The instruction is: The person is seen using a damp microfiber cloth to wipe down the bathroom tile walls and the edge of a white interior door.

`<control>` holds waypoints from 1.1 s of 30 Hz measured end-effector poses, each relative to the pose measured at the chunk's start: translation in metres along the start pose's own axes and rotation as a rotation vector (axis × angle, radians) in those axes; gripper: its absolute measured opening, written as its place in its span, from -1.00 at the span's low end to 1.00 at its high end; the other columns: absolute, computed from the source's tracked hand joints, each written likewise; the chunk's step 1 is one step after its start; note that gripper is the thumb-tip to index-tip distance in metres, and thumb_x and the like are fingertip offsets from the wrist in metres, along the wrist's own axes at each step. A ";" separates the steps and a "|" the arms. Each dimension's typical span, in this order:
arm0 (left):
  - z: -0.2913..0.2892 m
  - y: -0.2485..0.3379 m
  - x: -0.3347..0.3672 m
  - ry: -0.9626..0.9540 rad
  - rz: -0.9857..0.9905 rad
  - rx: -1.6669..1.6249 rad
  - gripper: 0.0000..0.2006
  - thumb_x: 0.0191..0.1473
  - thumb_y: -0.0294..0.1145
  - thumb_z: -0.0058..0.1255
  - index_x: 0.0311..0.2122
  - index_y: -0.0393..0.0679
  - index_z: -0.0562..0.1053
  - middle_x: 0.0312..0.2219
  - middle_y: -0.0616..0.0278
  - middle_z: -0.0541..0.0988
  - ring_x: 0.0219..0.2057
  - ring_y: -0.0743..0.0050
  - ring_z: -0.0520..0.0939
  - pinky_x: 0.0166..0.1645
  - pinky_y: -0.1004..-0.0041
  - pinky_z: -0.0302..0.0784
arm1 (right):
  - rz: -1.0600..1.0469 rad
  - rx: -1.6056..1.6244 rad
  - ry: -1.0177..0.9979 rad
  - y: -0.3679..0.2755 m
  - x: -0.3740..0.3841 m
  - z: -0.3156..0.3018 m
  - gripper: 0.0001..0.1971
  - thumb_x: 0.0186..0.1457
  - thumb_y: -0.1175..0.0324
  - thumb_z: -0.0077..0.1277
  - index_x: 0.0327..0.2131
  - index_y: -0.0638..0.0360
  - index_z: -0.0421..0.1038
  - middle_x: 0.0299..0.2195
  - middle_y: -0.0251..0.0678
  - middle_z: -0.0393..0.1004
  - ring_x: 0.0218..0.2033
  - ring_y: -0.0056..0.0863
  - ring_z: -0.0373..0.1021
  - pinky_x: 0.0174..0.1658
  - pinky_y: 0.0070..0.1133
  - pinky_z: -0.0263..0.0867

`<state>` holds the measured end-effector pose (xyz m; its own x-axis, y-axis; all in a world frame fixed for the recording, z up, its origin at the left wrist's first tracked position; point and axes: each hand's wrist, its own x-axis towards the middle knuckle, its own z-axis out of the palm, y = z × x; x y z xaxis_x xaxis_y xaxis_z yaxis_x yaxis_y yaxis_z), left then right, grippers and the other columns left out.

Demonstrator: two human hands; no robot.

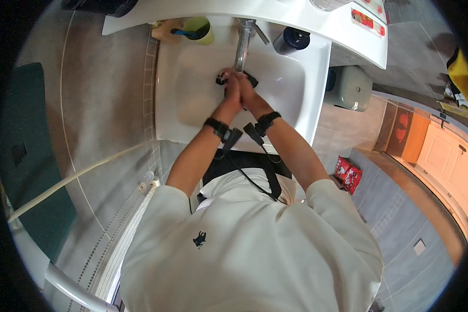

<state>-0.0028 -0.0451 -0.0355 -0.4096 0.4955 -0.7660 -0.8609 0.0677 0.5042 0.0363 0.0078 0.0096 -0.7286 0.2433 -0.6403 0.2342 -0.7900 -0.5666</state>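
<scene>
Both of my hands meet under the metal faucet [243, 49], low over the white sink [192, 114]. My left hand [232, 87] and my right hand [246, 91] press against each other with the fingers bent together. A small dark object [251, 79] shows on either side of my fingers. Its kind is hidden by my hands, and white flecks that look like foam or water lie on its left end. Around each wrist runs a black strap, with a black device hanging from it on a cable.
On the sink's back ledge stand a green cup [203, 32] with a blue brush and a dark blue container [292, 40]. A white shelf [192, 9] overhangs them. Right of the sink is a grey-green bin [352, 88]; a red package [347, 174] lies further down.
</scene>
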 end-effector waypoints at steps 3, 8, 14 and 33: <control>0.029 0.006 -0.023 0.338 -0.105 0.394 -0.59 0.12 0.02 -0.37 -0.09 -0.07 0.25 -0.31 0.26 0.42 -0.22 0.37 0.40 -0.12 0.38 0.34 | -0.033 0.148 0.024 0.006 0.001 -0.008 -0.54 0.18 0.00 -0.36 -0.07 0.14 0.29 -0.19 -0.36 0.33 -0.16 -0.50 0.24 -0.13 -0.58 0.19; 0.027 0.033 -0.020 0.091 -0.091 0.200 -0.58 0.11 0.03 -0.35 -0.10 -0.08 0.27 -0.26 0.24 0.43 -0.17 0.36 0.38 -0.09 0.39 0.32 | -0.082 0.216 -0.003 0.026 0.022 -0.013 -0.49 0.16 -0.05 -0.35 0.00 0.12 0.19 -0.24 -0.37 0.36 -0.14 -0.49 0.23 -0.04 -0.55 0.15; -0.006 0.025 0.034 -0.003 0.141 1.124 -0.53 -0.02 -0.07 -0.10 -0.06 -0.16 0.25 -0.18 0.12 0.41 -0.08 0.33 0.33 -0.04 0.33 0.30 | -0.242 -0.394 0.286 0.033 0.060 -0.062 -0.64 0.05 0.17 -0.13 -0.14 0.19 0.33 -0.20 -0.19 0.38 -0.16 -0.19 0.27 -0.06 -0.36 0.20; -0.025 0.040 -0.006 0.010 0.024 0.270 -0.63 0.02 -0.09 -0.16 -0.16 -0.12 0.39 -0.31 0.25 0.52 -0.30 0.27 0.52 -0.17 0.33 0.42 | -0.062 -0.371 0.228 0.014 0.012 -0.052 -0.64 0.09 0.10 -0.20 -0.27 0.22 0.38 -0.36 -0.27 0.40 -0.30 -0.45 0.32 -0.17 -0.56 0.21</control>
<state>-0.0420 -0.0669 -0.0209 -0.4329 0.4908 -0.7561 -0.7401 0.2853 0.6090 0.0640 0.0291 -0.0326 -0.5974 0.4349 -0.6738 0.4403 -0.5243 -0.7288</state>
